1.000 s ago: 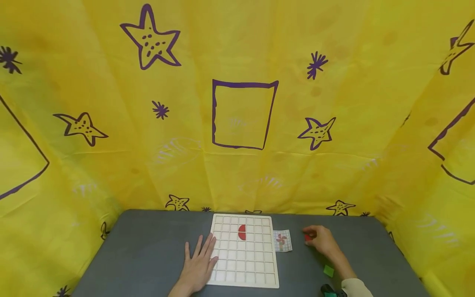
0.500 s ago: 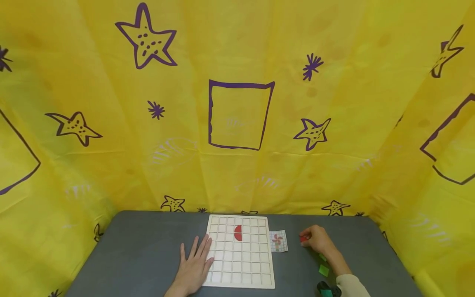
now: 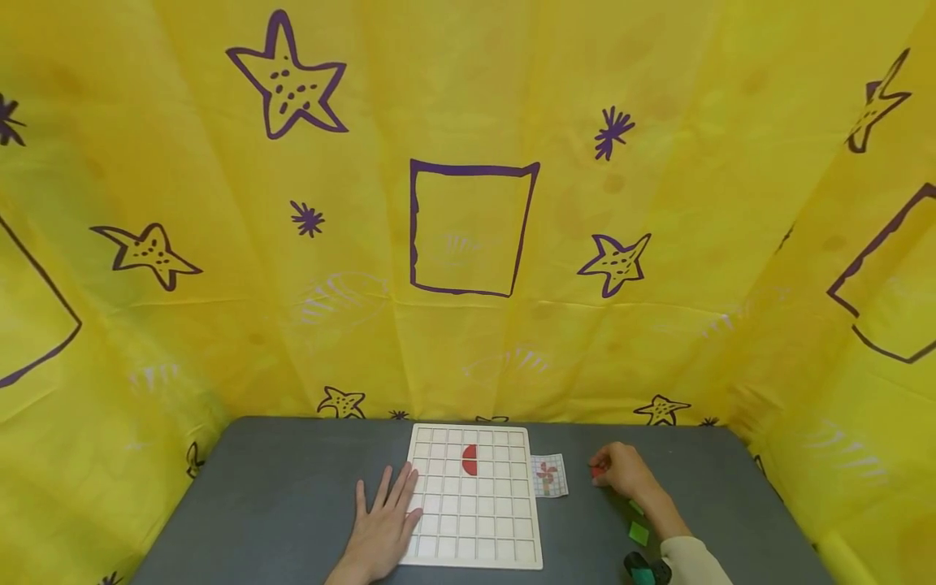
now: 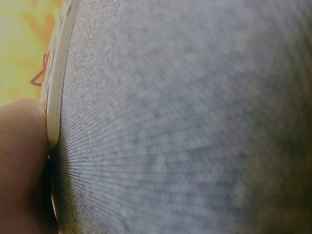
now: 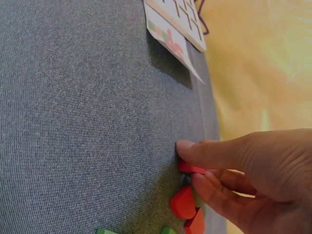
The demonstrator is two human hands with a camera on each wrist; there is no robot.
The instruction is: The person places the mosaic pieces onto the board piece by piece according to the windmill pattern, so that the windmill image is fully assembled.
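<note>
The right hand (image 3: 625, 471) pinches a red block (image 5: 190, 167) between thumb and fingertips; the thumb lies along one side of it, the fingers along the other. The block is thus within the grip, at the right of the work area and well apart from the left hand (image 3: 380, 528). The left hand lies flat with fingers spread, its thumb and nearest fingers touching the left margin of a white grid board (image 3: 475, 520) and its little finger over the tabletop (image 3: 292, 479). The left wrist view shows only a blurred digit against the board's side.

Just beside the pinched block, by the right fingers, lie two loose red blocks (image 5: 183, 202); the head view hides them behind the hand. Two green blocks (image 3: 639, 533) lie near the right forearm, one of them partly covered by it.

In the upper part of the board, between the hands, two red quarter-round pieces (image 3: 470, 460) occupy adjacent cells, one above the other, forming a half disc with its curve to the left. At the board's right edge, between board and right hand, sits a pattern card (image 3: 548, 475) printed with a red pinwheel on a grid; its free end tilts up, casting a shadow. Behind the tabletop hangs a yellow cloth (image 3: 468, 341) with purple-outlined starfish.
</note>
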